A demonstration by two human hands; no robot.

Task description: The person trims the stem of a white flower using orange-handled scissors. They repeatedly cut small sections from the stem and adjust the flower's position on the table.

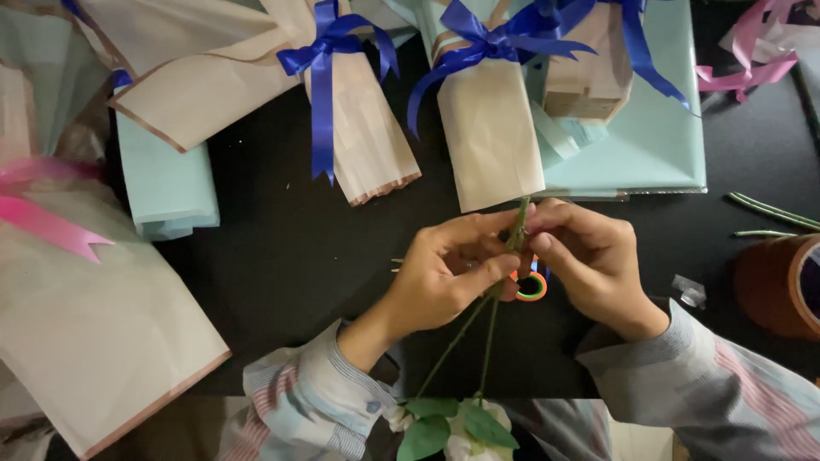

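White blooms and green leaves (444, 427) hang nearest me, below my wrists. Both my left hand (448, 273) and right hand (589, 256) pinch the thin green stems (491, 316) between thumb and fingertips. Just under my right fingers sits a small tape roll (531, 288); beyond them lie blue-ribboned paper wraps (487, 137).

Two thin green flower stems (478, 329) run side by side, nearly upright in the view, from the pinch of the fingers down toward the lower edge. Their upper ends sit close together, just below a beige paper wrap; lower down they spread slightly apart. At the bottom they carry broad green leaves (444, 427) and pale white petals (465, 446), partly cut off by the frame. A small ring-shaped roll of tape with an orange and green rim (531, 287) lies on the black table, just behind the stems.
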